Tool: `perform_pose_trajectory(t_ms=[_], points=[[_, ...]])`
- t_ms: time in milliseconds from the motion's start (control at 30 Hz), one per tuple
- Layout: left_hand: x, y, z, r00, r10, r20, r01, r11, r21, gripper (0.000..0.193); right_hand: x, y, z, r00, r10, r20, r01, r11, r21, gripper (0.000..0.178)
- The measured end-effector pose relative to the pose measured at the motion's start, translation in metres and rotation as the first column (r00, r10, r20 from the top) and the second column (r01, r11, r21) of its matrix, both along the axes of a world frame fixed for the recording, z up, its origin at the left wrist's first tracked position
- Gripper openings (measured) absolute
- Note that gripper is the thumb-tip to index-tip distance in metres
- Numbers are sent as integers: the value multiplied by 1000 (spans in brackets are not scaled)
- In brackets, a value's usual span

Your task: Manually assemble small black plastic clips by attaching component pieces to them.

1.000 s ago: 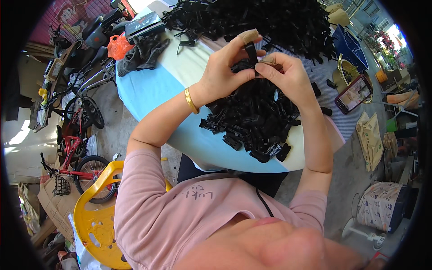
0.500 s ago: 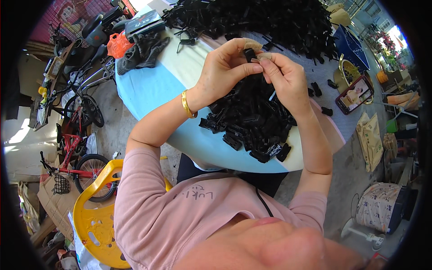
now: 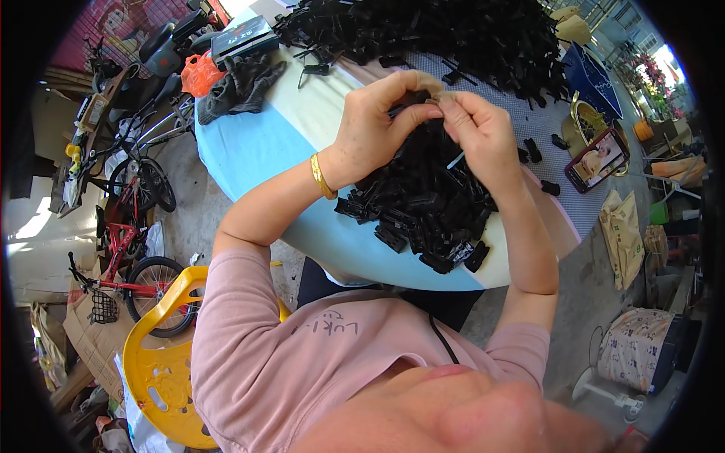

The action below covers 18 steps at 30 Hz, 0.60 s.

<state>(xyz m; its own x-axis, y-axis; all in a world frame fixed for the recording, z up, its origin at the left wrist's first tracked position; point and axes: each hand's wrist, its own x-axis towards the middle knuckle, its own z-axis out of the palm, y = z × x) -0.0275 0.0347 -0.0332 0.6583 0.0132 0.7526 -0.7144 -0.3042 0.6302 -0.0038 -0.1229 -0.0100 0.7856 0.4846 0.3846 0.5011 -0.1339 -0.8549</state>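
Both my hands meet above the table, fingertip to fingertip. My left hand (image 3: 377, 117) is closed around a small black plastic piece (image 3: 420, 98), mostly hidden by the fingers. Thumb and forefinger of my right hand (image 3: 479, 132) pinch at the same spot, and a thin pale strip shows below them. Directly under the hands lies a near heap of black plastic pieces (image 3: 423, 211), some with clip-like shapes. A much larger heap of black parts with thin strips (image 3: 430, 30) covers the far side of the table.
The table (image 3: 249, 158) wears a blue and cream cloth. At its far left are dark grey gloves (image 3: 242, 87), an orange bag (image 3: 200, 73) and a dark box (image 3: 243, 38). A phone (image 3: 598, 158) leans at the right edge by a gold-coloured pot (image 3: 585, 121). A yellow chair (image 3: 166, 370) stands left.
My left hand has turned slightly and its fingers have closed further over the black piece, which shows less now. My right hand stays almost in place.
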Motion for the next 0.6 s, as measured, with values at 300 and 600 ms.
perform_pose_trajectory(t_ms=[300, 600], points=[[-20, 6, 23, 982, 61, -176, 0, 943, 331, 67, 5, -9, 6, 984, 48, 174, -40, 998, -48, 20], [7, 28, 15, 395, -887, -240, 703, 460, -542, 46, 22, -25, 9, 922, 385, -38, -366, 900, 236, 22]])
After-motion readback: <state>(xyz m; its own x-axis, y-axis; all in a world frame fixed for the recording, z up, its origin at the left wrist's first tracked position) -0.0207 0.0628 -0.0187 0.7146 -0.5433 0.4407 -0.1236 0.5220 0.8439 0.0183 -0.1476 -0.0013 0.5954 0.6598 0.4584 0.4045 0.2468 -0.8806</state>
